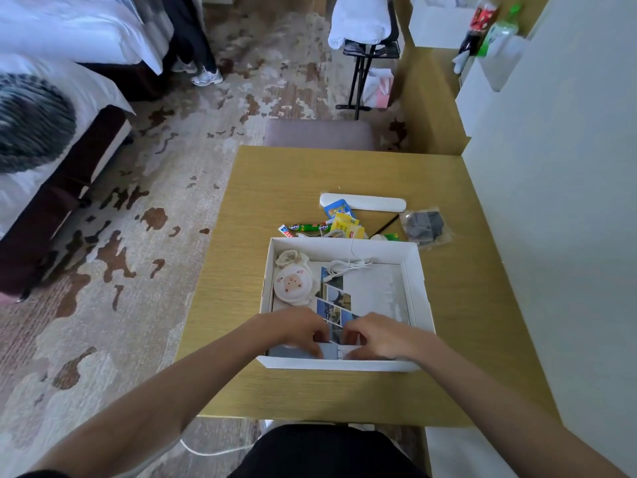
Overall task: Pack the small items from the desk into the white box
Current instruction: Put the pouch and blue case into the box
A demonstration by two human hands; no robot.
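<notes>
Reaching into the near end of the white box [418,288], the left hand [296,331] and the right hand [375,336] sit close together, fingers curled down onto a flat pale packet [332,351] that lies along the box's near wall; both hands grip it.

The box rests open-top-up on the desk [310,181], its walls roughly square with the desk's edges. Bare wood surrounds it: a broad strip on the left up to the desk's edge, a narrower one on the right before the white wall, and a band between the box and the near edge.

Inside, a sheep-face pouch [293,286] fills the left side. A coiled white cable [348,265] lies along the far wall, and a printed sheet [375,291] covers the floor.

Just beyond the far wall lies a huddle of small items. A white oblong case [365,202] has its long axis running left to right, parallel to that wall. With it are a blue packet [337,207], yellow packets [346,225], a green stick packet [308,228] lying crosswise, and a clear bag [425,224] with dark contents at the right.

A chair [320,134] stands at the desk's far edge. Patterned carpet [155,236] spreads to the left toward a bed [51,36], and bottles [499,29] stand on a ledge at the upper right.
</notes>
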